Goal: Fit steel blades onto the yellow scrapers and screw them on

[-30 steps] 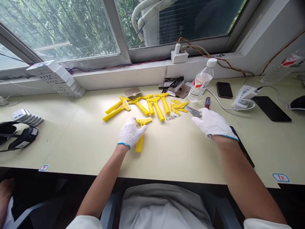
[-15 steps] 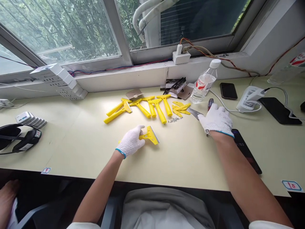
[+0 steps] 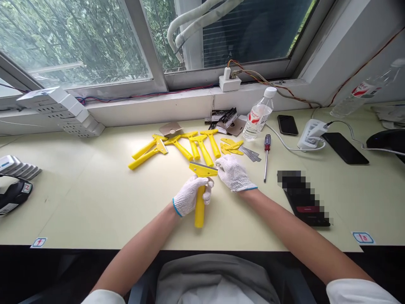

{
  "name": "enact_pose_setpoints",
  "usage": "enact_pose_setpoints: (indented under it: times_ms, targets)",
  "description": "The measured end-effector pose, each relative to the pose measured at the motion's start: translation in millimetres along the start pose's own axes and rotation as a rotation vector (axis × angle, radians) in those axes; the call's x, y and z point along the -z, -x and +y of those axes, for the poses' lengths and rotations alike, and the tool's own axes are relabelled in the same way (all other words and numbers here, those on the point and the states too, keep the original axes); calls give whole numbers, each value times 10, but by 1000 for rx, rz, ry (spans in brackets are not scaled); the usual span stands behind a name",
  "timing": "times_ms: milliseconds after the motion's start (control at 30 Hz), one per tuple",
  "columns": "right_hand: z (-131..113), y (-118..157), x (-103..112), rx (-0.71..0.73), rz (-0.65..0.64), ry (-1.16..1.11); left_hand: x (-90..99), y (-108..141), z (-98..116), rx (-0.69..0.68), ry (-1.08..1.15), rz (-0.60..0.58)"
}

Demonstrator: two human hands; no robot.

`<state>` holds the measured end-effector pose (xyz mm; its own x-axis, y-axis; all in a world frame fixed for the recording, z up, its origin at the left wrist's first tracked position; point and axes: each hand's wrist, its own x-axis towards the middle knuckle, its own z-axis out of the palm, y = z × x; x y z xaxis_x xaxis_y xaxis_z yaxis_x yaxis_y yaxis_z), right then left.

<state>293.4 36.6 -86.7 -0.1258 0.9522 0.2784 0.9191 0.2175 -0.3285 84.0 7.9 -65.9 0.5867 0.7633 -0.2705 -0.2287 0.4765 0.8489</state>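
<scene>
My left hand [image 3: 191, 194], in a white knit glove, is closed around the neck of a yellow scraper [image 3: 202, 170], its handle pointing toward me and its blade edge away. My right hand [image 3: 234, 172], gloved too, has its fingertips pinched together by the scraper head's right end; whatever is between them is too small to make out. It covers the spot where small screws lay. Just beyond are loose yellow plates [image 3: 232, 146] and grey blades [image 3: 251, 153]. A screwdriver [image 3: 267, 154] lies on the table to the right of that hand.
Several yellow scrapers [image 3: 177, 147] lie behind my hands. A water bottle [image 3: 257, 116] stands near opened black boxes [image 3: 226, 118]. Phones [image 3: 344, 147] and a power strip [image 3: 311, 133] with cables lie right. Headphones [image 3: 14, 194] rest at the left edge.
My right hand has left the screwdriver and moved left to the screws. My left hand has turned the scraper so its head points away from me. The view has shifted right.
</scene>
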Motion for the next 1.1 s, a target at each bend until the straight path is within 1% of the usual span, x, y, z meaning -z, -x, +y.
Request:
enact_pose_setpoints:
  times_ms: [100,200,333,400,500,667,767,900,1000,1100]
  targets:
    - [-23,-19,-59,-7,-7,-22,50,-63,-82,-20,70,17]
    - [-114,-72,-85,-17,-15,-59,70,-110,-112,-67,67,-1]
    - [-261,-183,-120,54,-62,-100,74,-163,-138,-107,62,-2]
    - [-276,-215,-124,89,-68,-114,83,-174,-142,-123,87,-6]
    - [-165,-198,-77,78,-21,-127,105,-166,-131,-102,72,-37]
    - [238,-52,88,-40,121,-107,126,-168,-100,-33,21,-70]
    - [395,36,116,-66,156,-89,122,-197,-84,-1,-13,-82]
    - [416,64,36,-13,115,-73,114,-197,-55,52,-82,-50]
    - [371,40,-35,41,61,-61,96,-162,-39,31,-146,-26]
    - [317,31,-63,75,22,-32,61,-129,-37,3,-207,3]
